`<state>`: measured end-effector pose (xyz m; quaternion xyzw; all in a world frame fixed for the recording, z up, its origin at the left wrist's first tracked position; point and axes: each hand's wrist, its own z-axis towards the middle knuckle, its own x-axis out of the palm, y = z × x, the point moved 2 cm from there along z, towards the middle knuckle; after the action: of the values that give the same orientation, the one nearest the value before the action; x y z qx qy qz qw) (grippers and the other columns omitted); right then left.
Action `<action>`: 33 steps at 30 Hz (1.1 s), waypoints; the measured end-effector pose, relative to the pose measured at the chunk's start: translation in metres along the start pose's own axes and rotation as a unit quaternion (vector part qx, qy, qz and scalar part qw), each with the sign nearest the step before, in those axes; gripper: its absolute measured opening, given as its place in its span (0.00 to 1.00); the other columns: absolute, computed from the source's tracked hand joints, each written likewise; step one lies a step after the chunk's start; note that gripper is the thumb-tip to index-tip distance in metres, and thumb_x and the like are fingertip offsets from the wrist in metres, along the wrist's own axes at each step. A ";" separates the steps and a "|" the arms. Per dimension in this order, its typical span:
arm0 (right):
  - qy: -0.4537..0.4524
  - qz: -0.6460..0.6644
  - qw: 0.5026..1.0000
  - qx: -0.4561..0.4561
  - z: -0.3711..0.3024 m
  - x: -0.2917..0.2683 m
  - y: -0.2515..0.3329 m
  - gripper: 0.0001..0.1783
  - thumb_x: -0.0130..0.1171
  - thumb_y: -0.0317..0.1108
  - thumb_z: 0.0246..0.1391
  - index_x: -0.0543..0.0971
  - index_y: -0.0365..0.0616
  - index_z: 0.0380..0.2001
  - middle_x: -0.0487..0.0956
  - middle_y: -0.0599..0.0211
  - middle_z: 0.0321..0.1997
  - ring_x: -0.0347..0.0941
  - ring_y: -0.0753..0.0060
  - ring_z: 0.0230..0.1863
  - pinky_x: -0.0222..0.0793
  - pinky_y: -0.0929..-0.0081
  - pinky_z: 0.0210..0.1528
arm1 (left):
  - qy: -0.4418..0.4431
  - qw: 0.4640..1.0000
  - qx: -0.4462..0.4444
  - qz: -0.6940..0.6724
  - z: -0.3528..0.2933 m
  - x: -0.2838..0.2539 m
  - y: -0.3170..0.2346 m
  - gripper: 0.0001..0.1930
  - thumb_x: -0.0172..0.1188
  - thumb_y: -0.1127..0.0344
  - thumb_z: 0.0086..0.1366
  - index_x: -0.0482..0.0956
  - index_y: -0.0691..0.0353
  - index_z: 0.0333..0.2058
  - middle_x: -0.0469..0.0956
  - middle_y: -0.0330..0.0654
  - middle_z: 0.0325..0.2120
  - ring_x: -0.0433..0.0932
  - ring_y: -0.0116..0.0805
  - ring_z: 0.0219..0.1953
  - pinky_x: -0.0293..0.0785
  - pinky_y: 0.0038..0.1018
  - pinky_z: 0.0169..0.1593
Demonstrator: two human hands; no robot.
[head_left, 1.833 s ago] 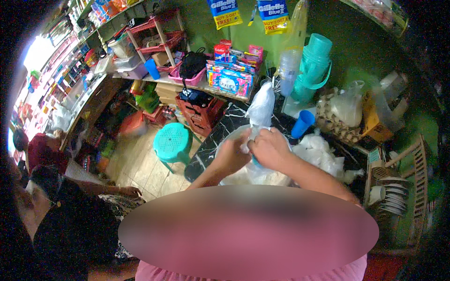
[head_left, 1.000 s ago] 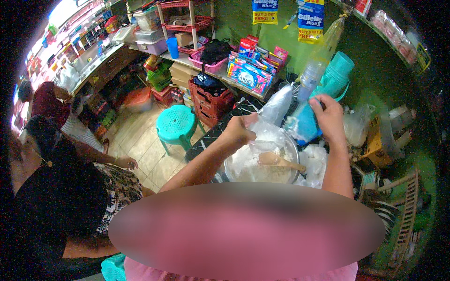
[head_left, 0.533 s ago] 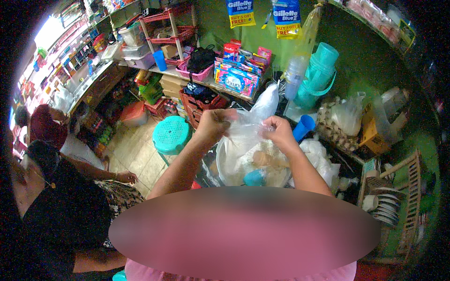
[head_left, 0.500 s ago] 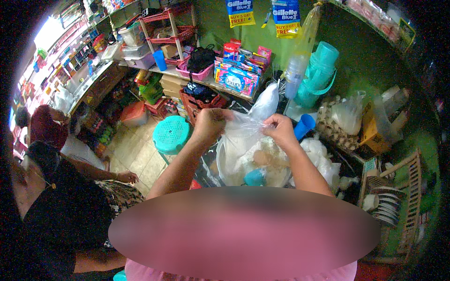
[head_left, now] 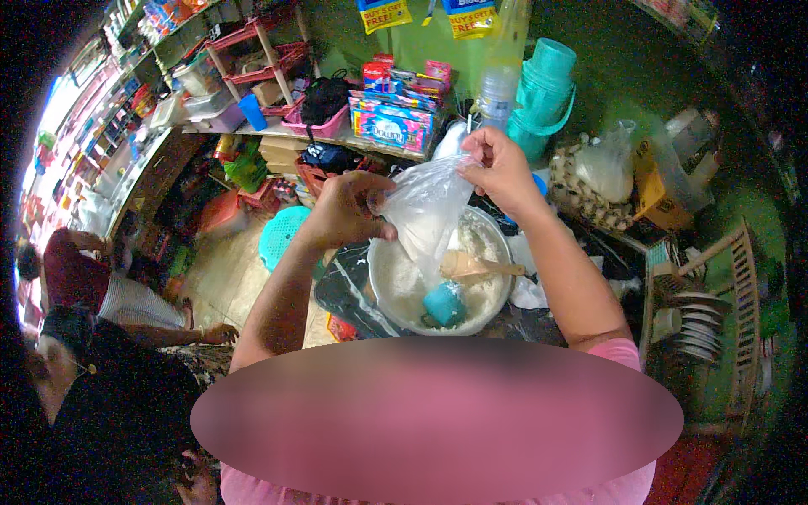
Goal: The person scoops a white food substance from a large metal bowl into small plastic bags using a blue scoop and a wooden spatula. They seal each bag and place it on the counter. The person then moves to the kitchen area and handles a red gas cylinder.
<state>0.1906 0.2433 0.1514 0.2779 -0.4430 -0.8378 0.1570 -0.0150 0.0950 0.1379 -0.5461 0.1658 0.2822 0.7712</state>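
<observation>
A clear plastic bag (head_left: pixel 425 210) hangs between my two hands, above a white tub (head_left: pixel 375 282) of white powder. My left hand (head_left: pixel 349 210) is closed on the bag's left side, its fingers curled. With thumb and fingers together, my right hand (head_left: pixel 498 172) pinches the upper right edge. The bag looks thin and its lower end hangs down over the tub. In the tub lie a wooden scoop (head_left: pixel 463 265), its handle pointing right, and a teal cup (head_left: pixel 444 305) partly sunk in the powder.
The tub stands on a black marbled table (head_left: pixel 341 282). A teal pail (head_left: pixel 539 126), egg trays (head_left: pixel 581 181) and a dish rack (head_left: pixel 741 311) are to the right. A teal stool (head_left: pixel 284 236) stands left. Two people, one in black (head_left: pixel 126 379), are at the left.
The view has shifted, bringing more of the tub into sight. My right hand has risen relative to my left, and the bag, stretched between them before, now hangs longer and fuller in shape.
</observation>
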 end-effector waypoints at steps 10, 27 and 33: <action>0.123 0.012 0.988 0.091 -0.013 0.071 -0.009 0.12 0.69 0.31 0.35 0.80 0.41 0.26 0.78 0.64 0.26 0.73 0.72 0.29 0.67 0.72 0.33 | -0.111 0.983 0.122 0.086 0.019 0.031 -0.020 0.08 0.61 0.77 0.46 0.79 0.64 0.28 0.77 0.46 0.28 0.77 0.41 0.32 0.73 0.29 0.37; 0.098 -0.266 0.958 -0.039 -0.004 0.039 0.010 0.11 0.55 0.26 0.32 0.81 0.43 0.25 0.76 0.53 0.27 0.73 0.51 0.36 0.68 0.59 0.39 | -0.061 0.953 -0.102 -0.280 -0.022 0.002 0.028 0.35 0.72 0.68 0.44 0.68 0.59 0.53 0.69 0.38 0.51 0.66 0.32 0.50 0.63 0.31 0.52; 0.136 -0.205 0.961 -0.128 -0.008 0.036 0.023 0.12 0.54 0.24 0.32 0.82 0.42 0.26 0.76 0.55 0.26 0.73 0.54 0.32 0.69 0.62 0.37 | 0.048 0.969 0.002 -0.241 -0.010 0.076 0.043 0.50 0.77 0.58 0.36 0.60 0.62 0.58 0.63 0.46 0.54 0.60 0.38 0.57 0.58 0.33 0.58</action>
<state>0.1673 0.2071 0.1555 0.4514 -0.2398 -0.8562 0.0746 0.0186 0.1151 0.0596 -0.5815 0.0668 0.0610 0.8085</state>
